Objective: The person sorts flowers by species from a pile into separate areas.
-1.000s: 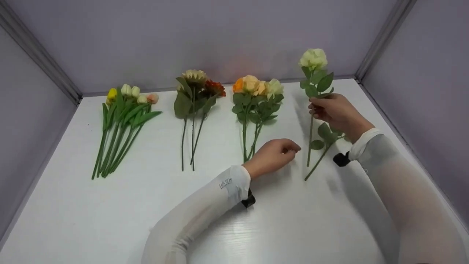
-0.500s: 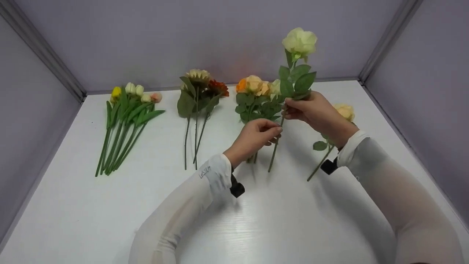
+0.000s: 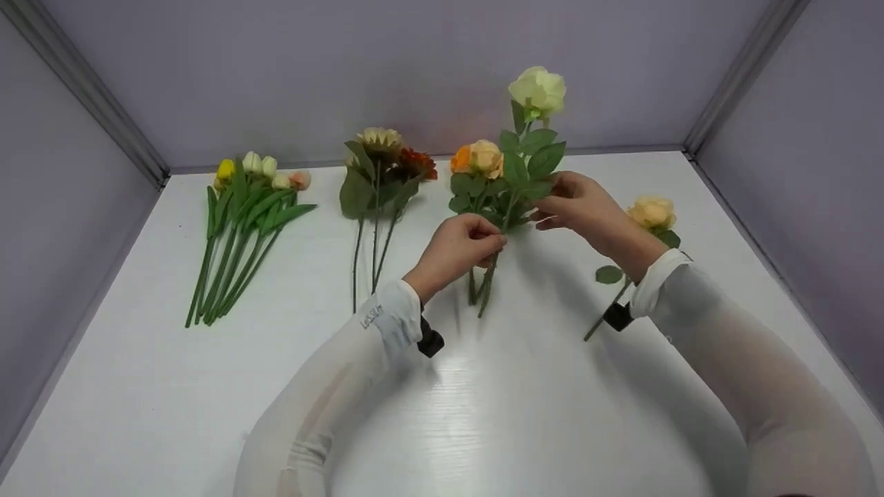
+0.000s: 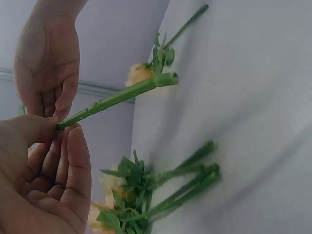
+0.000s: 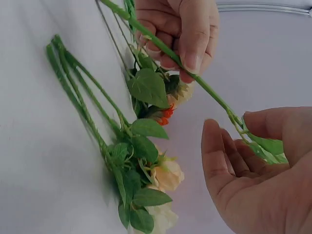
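Observation:
A pale greenish-white rose (image 3: 539,90) stands upright, slightly tilted, above the table. My left hand (image 3: 459,245) pinches its green stem (image 4: 112,100) between thumb and fingers, below the leaves. Beside the leaves (image 3: 542,159) is my right hand (image 3: 587,210); in the right wrist view its thumb and fingers stand apart around the upper stem and a leaf, without a visible pinch. Just behind the held rose lies a bunch of orange, peach and pale roses (image 3: 485,160), partly hidden by it in the head view.
A single peach rose (image 3: 651,212) lies to the right, partly behind the right wrist. Tulips (image 3: 252,207) lie at the left. Cream and dark red flowers (image 3: 380,172) with long stems lie between them and the roses. Walls (image 3: 414,76) border the white table (image 3: 483,414).
The white rose has moved left from the right side to near the rose bunch. My left hand has moved up and left and now pinches its stem; my right hand's grip has loosened.

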Motion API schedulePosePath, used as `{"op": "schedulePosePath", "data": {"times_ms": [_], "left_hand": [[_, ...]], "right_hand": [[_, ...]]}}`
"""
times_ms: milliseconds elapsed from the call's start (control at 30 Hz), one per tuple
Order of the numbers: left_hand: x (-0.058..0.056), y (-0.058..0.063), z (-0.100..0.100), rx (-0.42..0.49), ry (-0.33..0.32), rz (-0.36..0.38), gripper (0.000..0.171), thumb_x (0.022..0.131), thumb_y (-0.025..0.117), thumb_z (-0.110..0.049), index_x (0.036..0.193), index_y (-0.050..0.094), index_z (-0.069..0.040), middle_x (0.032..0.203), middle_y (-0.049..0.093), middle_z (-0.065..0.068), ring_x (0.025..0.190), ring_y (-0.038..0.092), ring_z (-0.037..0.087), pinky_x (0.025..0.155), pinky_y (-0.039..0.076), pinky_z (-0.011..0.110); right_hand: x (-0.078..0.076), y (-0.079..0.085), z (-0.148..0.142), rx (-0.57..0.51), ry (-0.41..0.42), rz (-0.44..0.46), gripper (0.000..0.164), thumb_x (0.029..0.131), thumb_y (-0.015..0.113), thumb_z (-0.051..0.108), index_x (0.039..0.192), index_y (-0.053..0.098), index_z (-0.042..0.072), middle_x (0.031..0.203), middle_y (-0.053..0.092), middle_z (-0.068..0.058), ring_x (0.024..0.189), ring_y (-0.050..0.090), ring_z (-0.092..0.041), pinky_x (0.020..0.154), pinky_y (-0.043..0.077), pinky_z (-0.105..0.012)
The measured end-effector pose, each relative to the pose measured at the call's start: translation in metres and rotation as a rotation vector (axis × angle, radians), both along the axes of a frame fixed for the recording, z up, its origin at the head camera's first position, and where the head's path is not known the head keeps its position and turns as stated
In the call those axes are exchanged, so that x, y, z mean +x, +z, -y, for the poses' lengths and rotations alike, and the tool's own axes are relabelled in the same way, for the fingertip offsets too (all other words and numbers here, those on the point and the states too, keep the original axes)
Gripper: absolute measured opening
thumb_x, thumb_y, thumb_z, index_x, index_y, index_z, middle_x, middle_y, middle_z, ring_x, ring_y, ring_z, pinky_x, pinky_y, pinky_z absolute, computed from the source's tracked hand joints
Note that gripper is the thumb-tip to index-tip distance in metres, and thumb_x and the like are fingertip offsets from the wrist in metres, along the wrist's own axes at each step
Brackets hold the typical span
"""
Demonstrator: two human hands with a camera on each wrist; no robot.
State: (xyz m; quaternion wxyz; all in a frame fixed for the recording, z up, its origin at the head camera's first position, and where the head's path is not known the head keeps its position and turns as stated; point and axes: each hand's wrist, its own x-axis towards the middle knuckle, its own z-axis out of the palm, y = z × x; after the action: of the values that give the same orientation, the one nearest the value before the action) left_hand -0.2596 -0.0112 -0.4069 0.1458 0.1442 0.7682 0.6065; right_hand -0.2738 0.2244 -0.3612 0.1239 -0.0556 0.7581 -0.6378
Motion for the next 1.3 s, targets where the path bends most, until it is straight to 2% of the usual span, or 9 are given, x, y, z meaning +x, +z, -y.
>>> {"op": "schedulePosePath", "data": {"times_ms": [233, 433, 633, 733, 833, 933, 1067, 1167, 1300], "left_hand": [[-0.025, -0.013, 0.013, -0.13, 0.053, 0.045, 0.017, 0.098, 0.072, -0.021, 0.108, 0.071, -0.008, 0.102, 0.069, 0.008, 0.085, 0.069, 0.022, 0.084, 0.059, 0.041], [-0.04, -0.028, 0.005, -0.262, 0.073, 0.035, 0.015, 0.099, 0.071, -0.022, 0.105, 0.072, -0.008, 0.099, 0.07, 0.007, 0.081, 0.07, 0.02, 0.079, 0.059, 0.038], [-0.046, -0.036, -0.008, -0.423, 0.075, -0.045, 0.014, 0.1, 0.068, -0.018, 0.098, 0.074, -0.006, 0.086, 0.071, 0.006, 0.071, 0.066, 0.017, 0.066, 0.054, 0.03], [-0.047, -0.038, -0.013, -0.499, 0.074, -0.081, 0.022, 0.1, 0.067, -0.016, 0.08, 0.071, -0.008, 0.07, 0.067, 0.005, 0.061, 0.061, 0.016, 0.059, 0.048, 0.03], [-0.047, -0.038, -0.016, -0.533, 0.067, -0.098, 0.038, 0.1, 0.065, -0.014, 0.063, 0.058, -0.013, 0.056, 0.056, 0.002, 0.052, 0.054, 0.016, 0.054, 0.042, 0.03], [-0.047, -0.037, -0.017, -0.527, 0.062, -0.113, 0.035, 0.1, 0.065, -0.014, 0.065, 0.06, -0.013, 0.057, 0.057, 0.002, 0.052, 0.054, 0.016, 0.053, 0.043, 0.031], [-0.045, -0.033, -0.015, -0.499, 0.069, -0.119, 0.013, 0.099, 0.068, -0.019, 0.093, 0.072, -0.009, 0.079, 0.069, 0.004, 0.065, 0.063, 0.017, 0.064, 0.051, 0.032], [-0.044, -0.029, -0.011, -0.46, 0.089, -0.105, 0.015, 0.099, 0.07, -0.024, 0.103, 0.07, -0.01, 0.091, 0.069, 0.003, 0.074, 0.067, 0.019, 0.069, 0.053, 0.033], [-0.041, -0.02, -0.007, -0.432, 0.112, -0.128, 0.019, 0.1, 0.07, -0.031, 0.106, 0.068, -0.014, 0.096, 0.067, 0.001, 0.08, 0.065, 0.019, 0.071, 0.053, 0.034]], "right_hand": [[0.009, -0.014, -0.032, 0.062, -0.04, 0.006, 0.04, 0.103, 0.063, 0.026, 0.135, 0.055, 0.002, 0.127, 0.06, -0.015, 0.112, 0.064, -0.03, 0.092, 0.056, -0.035], [0.015, -0.034, -0.054, 0.051, -0.069, 0.049, 0.037, 0.104, 0.063, 0.022, 0.132, 0.057, -0.001, 0.12, 0.065, -0.013, 0.111, 0.065, -0.03, 0.088, 0.057, -0.033], [0.02, -0.047, -0.069, 0.1, -0.05, 0.062, 0.039, 0.106, 0.059, 0.027, 0.133, 0.055, -0.002, 0.124, 0.062, -0.02, 0.114, 0.064, -0.032, 0.089, 0.057, -0.033], [0.023, -0.049, -0.073, 0.101, -0.054, 0.065, 0.038, 0.106, 0.059, 0.027, 0.131, 0.056, -0.001, 0.122, 0.062, -0.019, 0.11, 0.066, -0.028, 0.089, 0.057, -0.033], [0.025, -0.049, -0.077, 0.102, -0.072, 0.071, 0.036, 0.106, 0.06, 0.026, 0.13, 0.056, -0.001, 0.117, 0.064, -0.014, 0.106, 0.067, -0.024, 0.088, 0.057, -0.032], [0.028, -0.046, -0.084, 0.137, -0.094, 0.068, 0.036, 0.106, 0.06, 0.026, 0.13, 0.057, 0.0, 0.117, 0.064, -0.015, 0.104, 0.067, -0.024, 0.087, 0.057, -0.032], [0.031, -0.044, -0.1, 0.284, -0.111, -0.001, 0.038, 0.106, 0.057, 0.031, 0.13, 0.058, 0.001, 0.118, 0.064, -0.017, 0.102, 0.065, -0.023, 0.084, 0.057, -0.031], [0.032, -0.044, -0.116, 0.447, -0.133, -0.076, 0.042, 0.107, 0.055, 0.035, 0.129, 0.061, -0.001, 0.116, 0.065, -0.018, 0.098, 0.063, -0.022, 0.079, 0.056, -0.03], [0.031, -0.045, -0.14, 0.666, -0.178, -0.115, 0.042, 0.106, 0.055, 0.036, 0.123, 0.065, -0.001, 0.109, 0.067, -0.017, 0.091, 0.062, -0.024, 0.07, 0.052, -0.031]]}}
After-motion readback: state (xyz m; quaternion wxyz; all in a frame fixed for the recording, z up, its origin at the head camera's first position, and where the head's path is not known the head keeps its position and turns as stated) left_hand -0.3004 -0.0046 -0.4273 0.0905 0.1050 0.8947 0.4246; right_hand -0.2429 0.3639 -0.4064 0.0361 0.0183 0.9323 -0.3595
